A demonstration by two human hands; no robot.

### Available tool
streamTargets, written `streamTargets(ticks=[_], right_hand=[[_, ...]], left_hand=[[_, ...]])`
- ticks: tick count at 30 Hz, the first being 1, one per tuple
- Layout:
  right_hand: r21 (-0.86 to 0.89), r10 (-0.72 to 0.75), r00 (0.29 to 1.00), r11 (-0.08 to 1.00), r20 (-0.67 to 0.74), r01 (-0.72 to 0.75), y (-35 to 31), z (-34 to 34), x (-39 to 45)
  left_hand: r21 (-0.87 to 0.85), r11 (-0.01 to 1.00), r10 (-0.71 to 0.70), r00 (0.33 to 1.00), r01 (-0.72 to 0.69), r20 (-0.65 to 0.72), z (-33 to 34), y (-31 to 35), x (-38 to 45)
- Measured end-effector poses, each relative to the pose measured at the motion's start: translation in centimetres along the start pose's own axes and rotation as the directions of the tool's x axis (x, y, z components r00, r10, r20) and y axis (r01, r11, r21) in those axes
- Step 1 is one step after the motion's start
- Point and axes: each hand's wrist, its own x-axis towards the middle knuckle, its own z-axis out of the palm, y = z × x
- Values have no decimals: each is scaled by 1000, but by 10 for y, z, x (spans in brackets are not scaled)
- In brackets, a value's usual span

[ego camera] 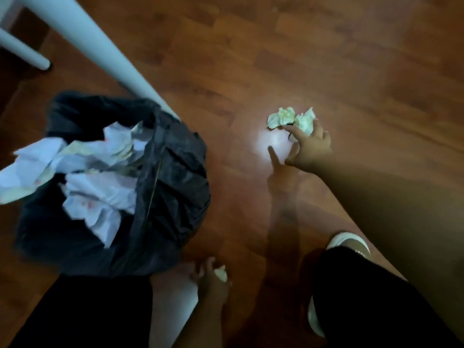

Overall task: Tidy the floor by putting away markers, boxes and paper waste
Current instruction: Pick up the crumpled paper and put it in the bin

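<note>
Paper waste lay in three places on the wooden floor (326, 59). Nearest the camera, the left hand (212, 282) hovered low by the person's dark-clad knees, its grip curled round a small paper wad (221, 273); a pale sheet (173, 297) lay under that hand, beside the bag. A white shoe (349, 243) showed to the right, partly hidden by a dark trouser leg.

Left of centre stood a black bag (173, 177), open at the top and filled with crumpled white paper (98, 187), some sheets spilling over its left edge.

Farther out, the right hand (310, 149) reached to the floor, its grip closing round one of two crumpled balls (291, 119); the right ball was pinched between fingers and thumb, while the left ball lay touching it, with the index fingertip against it. The image was blurred, so finer finger detail could not be told.

Beyond the bag, a white table leg (100, 51) slanted down to the floor just behind it; a second leg (22, 50) stood at far left.
</note>
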Motion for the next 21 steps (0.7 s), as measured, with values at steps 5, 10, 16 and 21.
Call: streamTargets(ticks=[5,10,16,21], right_hand=[[-20,-31,999,999,-18,31,-36,-9,55],[52,-24,1000,998,-13,25,-30,9,72],[-247,17,982,969,188,30,20,90,-8],[-104,-1,748,990,664,94,30,105,-89]], left_hand=[[145,987,87,985,-65,-151,-11,25,12],[59,935,354,905,-351,-234,-31,95,-11],[5,920,375,881,-391,-288,-51,136,-21],[128,872,489,853,-473,-180,-68,141,-57]])
